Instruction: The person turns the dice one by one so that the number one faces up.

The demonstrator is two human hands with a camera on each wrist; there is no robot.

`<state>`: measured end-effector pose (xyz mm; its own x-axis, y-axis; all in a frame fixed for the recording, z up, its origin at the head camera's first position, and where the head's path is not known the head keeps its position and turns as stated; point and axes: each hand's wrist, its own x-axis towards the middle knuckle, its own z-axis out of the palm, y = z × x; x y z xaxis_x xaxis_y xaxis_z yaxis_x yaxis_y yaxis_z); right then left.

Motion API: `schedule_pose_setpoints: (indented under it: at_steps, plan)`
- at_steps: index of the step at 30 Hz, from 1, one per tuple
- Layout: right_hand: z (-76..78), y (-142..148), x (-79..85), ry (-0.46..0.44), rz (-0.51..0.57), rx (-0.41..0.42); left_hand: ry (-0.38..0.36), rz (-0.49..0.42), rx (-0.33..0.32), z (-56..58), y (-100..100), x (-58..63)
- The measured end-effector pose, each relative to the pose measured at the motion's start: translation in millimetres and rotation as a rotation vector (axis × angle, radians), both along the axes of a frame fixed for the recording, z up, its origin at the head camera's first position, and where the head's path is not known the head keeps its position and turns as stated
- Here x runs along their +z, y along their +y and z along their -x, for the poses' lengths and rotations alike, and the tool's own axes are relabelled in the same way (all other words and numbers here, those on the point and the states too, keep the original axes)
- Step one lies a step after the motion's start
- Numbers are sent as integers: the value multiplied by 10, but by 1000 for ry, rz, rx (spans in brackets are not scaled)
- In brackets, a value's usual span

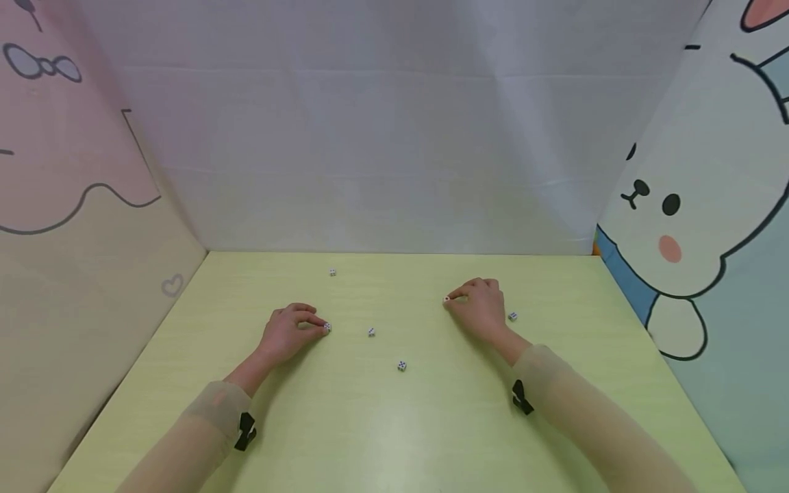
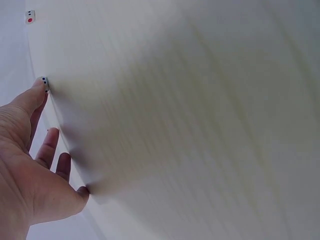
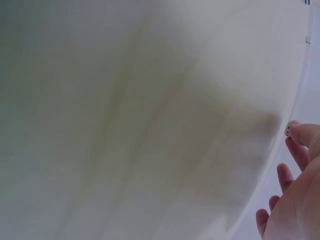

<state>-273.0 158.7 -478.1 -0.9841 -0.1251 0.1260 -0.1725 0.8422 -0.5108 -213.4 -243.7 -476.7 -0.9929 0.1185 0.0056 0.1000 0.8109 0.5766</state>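
Note:
Between thumb and forefinger, my left hand pinches a small white die just at the tabletop; its black pips show in the left wrist view. Farther right, my right hand pinches another white die by its fingertips. One die lies right of the left hand, and another die sits nearer the front. Beside the right hand's outer edge is a die. Toward the back edge rests one more die.
The pale yellow table has a white cloth wall along its back edge. A cartoon-printed panel stands at the right, and a pink and cream panel at the left.

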Motion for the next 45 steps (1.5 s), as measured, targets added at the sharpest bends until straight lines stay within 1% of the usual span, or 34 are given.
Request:
schedule_pose_setpoints:
  at_steps: [9, 18, 29, 38, 45]
  plan:
    - [157, -2, 20, -14, 5, -20, 6, 13, 1, 8, -2, 2]
    - [245, -40, 13, -32, -20, -43, 3, 7, 4, 2, 5, -7]
    - [270, -77, 77, -53, -24, -52, 1, 14, 4, -13, 25, 19]
    - [295, -89, 5, -64, -39, -53, 0, 20, 6, 4, 24, 14]
    - [264, -89, 21, -55, -25, -52, -8, 17, 14, 0, 23, 18]
